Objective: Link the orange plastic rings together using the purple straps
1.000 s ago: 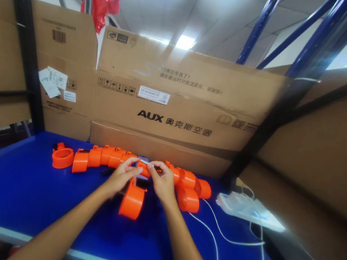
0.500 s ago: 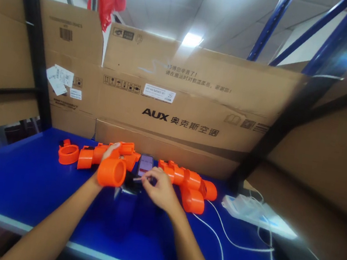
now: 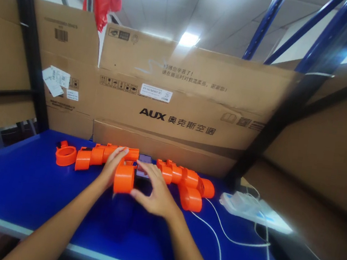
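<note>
My left hand (image 3: 111,165) is closed on an orange plastic ring-shaped part (image 3: 124,179), held above the blue table with its round band toward me. To its right is my right hand (image 3: 157,194), fingers apart and curved around the part's right side. The right thumb tip is at the band's lower right edge; whether it touches I cannot tell. Behind the hands lies a row of similar orange rings (image 3: 97,156) on the left and another group of orange rings (image 3: 190,178) on the right. Between them is a phone (image 3: 145,159), partly hidden by my right fingers.
A single orange ring (image 3: 65,156) lies at the far left of the blue table (image 3: 25,187). White cables (image 3: 226,235) run across the right side, near a clear plastic case (image 3: 255,211). Cardboard panels (image 3: 176,105) and dark posts (image 3: 262,137) stand around the table.
The held ring part has moved right and turned. My right hand, earlier pinching a thin stick-like item beside it, has opened around the part. That item and a dark thing near it no longer show.
</note>
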Motion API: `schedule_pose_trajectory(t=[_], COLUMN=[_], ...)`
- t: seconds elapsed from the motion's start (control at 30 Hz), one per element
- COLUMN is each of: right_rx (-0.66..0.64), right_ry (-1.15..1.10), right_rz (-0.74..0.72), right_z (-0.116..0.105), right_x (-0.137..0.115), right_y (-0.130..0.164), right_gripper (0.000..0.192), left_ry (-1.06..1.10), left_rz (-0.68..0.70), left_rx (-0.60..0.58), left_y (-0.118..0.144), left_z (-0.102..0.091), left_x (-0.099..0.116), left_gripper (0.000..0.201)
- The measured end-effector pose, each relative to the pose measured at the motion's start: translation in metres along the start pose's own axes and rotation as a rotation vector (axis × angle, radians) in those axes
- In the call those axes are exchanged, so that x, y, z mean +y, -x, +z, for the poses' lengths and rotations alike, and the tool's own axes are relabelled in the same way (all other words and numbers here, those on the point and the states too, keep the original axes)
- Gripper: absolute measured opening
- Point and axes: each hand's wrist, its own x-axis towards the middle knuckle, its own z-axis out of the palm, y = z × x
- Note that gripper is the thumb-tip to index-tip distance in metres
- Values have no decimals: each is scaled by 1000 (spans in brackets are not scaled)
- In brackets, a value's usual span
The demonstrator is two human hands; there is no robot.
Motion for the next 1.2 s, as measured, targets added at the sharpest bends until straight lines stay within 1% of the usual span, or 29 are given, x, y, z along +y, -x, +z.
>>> schedule_pose_trajectory(t=[0.03, 0.07, 0.1, 0.17, 0.23, 0.3, 0.37, 0.43, 0.47, 0.5, 0.57, 0.63, 0.7, 0.77, 0.8, 0.83, 0.9, 0.97, 1.03, 1.1, 1.2], right_rx=[-28, -52, -72, -88, -71, -5, 96, 203, 246, 278, 306, 308, 296, 273, 257, 241, 207, 177, 155, 148, 133], right_ry=[-5, -1, 8, 14, -4, -23, -16, 7, 20, 28, 31, 20, 4, -13, -22, -32, -52, -65, -72, -78, -91], right_rz=[-27, -42, -49, -52, -55, -46, -12, 34, 56, 74, 98, 106, 107, 107, 108, 110, 112, 115, 119, 120, 116], right_z=[0, 1, 3, 5, 6, 4, 0, -4, -6, -8, -9, -9, -7, -4, -3, -2, 0, 1, 2, 3, 6], right_x=[-3, -6, -8, -8, -6, -2, 3, 9, 12, 15, 18, 19, 17, 14, 13, 12, 11, 11, 11, 12, 12], right_y=[0, 1, 1, 2, 2, 4, 4, 4, 3, 3, 1, -2, -5, -7, -8, -8, -8, -7, -6, -6, -7], right_gripper=[83, 90, 92, 85, 78, 76, 76, 75, 74, 73, 71, 70, 70, 71, 71, 72, 72, 73, 74, 75, 77], left_ry=[-45, -96, -149, -251, -353, -487, -640, -762, -809, -854, -975, -1188, -1442, -1671, -1757, -1822, -1890, -1880, -1839, -1814, -1821], left_rz=[17, 28, 36, 54, 100, 161, 211, 262, 298, 347, 470, 582, 614, 558, 514, 462, 370, 349, 368, 383, 382], left_rx=[5, 1, -11, -61, -114, -164, -202, -223, -220, -204, -142, -39, 52, 15, -15, -58, -192, -280, -312, -327, -341], left_y=[1, 1, 2, 2, 3, 5, 8, 10, 10, 9, 5, -1, -5, -8, -9, -9, -10, -11, -11, -11, -8], left_z=[1, 1, 2, 2, 2, 3, 3, -1, -7, -15, -39, -73, -111, -147, -162, -176, -197, -209, -213, -211, -202], left_x=[-3, -7, -9, -13, -14, -12, -9, -4, 1, 8, 27, 54, 82, 103, 110, 115, 117, 115, 113, 113, 113], left_gripper=[44, 44, 44, 43, 44, 46, 48, 48, 47, 46, 45, 45, 52, 64, 71, 76, 79, 81, 83, 84, 89])
